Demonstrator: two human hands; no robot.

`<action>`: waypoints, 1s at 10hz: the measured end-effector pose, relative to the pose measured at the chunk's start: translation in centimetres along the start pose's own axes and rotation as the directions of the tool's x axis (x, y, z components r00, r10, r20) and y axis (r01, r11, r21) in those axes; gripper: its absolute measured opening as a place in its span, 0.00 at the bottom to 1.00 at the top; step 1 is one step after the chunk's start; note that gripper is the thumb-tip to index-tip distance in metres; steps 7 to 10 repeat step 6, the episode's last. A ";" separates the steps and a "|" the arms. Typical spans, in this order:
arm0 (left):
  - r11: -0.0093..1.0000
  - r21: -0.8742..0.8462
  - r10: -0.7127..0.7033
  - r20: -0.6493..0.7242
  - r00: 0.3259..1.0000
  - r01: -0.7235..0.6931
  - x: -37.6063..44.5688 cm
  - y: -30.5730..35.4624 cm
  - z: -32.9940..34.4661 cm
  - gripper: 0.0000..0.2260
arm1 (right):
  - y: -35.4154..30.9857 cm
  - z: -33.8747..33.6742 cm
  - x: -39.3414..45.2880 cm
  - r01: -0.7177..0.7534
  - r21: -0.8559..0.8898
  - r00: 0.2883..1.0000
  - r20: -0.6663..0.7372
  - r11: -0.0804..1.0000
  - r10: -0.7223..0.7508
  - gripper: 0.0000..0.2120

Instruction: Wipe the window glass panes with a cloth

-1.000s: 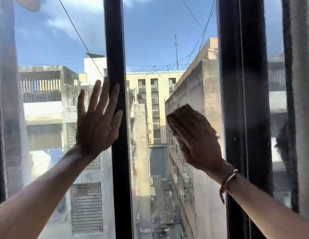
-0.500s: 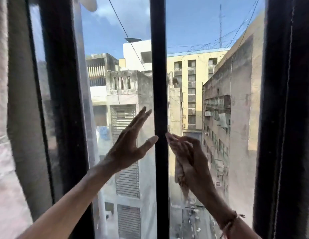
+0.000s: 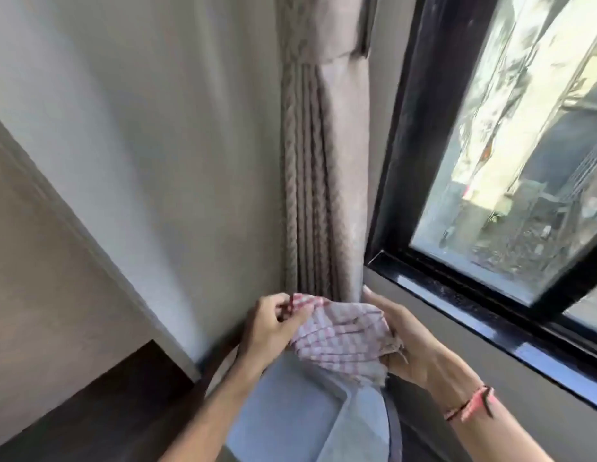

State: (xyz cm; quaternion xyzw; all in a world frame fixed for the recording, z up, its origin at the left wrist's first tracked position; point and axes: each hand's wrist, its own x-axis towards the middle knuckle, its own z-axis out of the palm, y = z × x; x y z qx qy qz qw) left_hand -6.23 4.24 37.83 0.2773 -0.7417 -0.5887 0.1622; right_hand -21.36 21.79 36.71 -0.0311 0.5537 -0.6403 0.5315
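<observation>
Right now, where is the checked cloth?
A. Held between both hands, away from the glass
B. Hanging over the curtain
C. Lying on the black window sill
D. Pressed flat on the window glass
A: the checked cloth is gripped by the left hand and the right hand, below the window glass and touching neither it nor the sill.

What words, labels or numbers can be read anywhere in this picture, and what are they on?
None can be read.
The checked cloth held by the left hand and right hand shows only a pattern.
The curtain, wall and window frame show no text.
The street through the glass pane is too blurred.
</observation>
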 end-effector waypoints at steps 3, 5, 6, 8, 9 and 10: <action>0.750 0.098 -0.653 -0.057 0.756 0.655 -1.0 -24.1 -1.4 0.12 | 20.1 2.1 12.6 -0.348 -0.096 0.850 -0.452 0.932 0.271 0.19; 0.715 0.201 -0.699 0.226 0.678 0.670 -2.3 -28.3 0.3 0.27 | 24.1 2.3 15.3 -0.506 -0.048 0.808 -0.377 0.861 0.453 0.12; 0.712 0.258 -0.702 0.230 0.674 0.653 -2.0 -28.1 1.4 0.29 | 23.7 2.5 15.9 -0.475 -0.033 0.822 -0.374 0.879 0.430 0.13; 0.712 0.258 -0.702 0.230 0.674 0.653 -2.0 -28.1 1.4 0.29 | 23.7 2.5 15.9 -0.475 -0.033 0.822 -0.374 0.879 0.430 0.13; 0.712 0.258 -0.702 0.230 0.674 0.653 -2.0 -28.1 1.4 0.29 | 23.7 2.5 15.9 -0.475 -0.033 0.822 -0.374 0.879 0.430 0.13; 0.712 0.258 -0.702 0.230 0.674 0.653 -2.0 -28.1 1.4 0.29 | 23.7 2.5 15.9 -0.475 -0.033 0.822 -0.374 0.879 0.430 0.13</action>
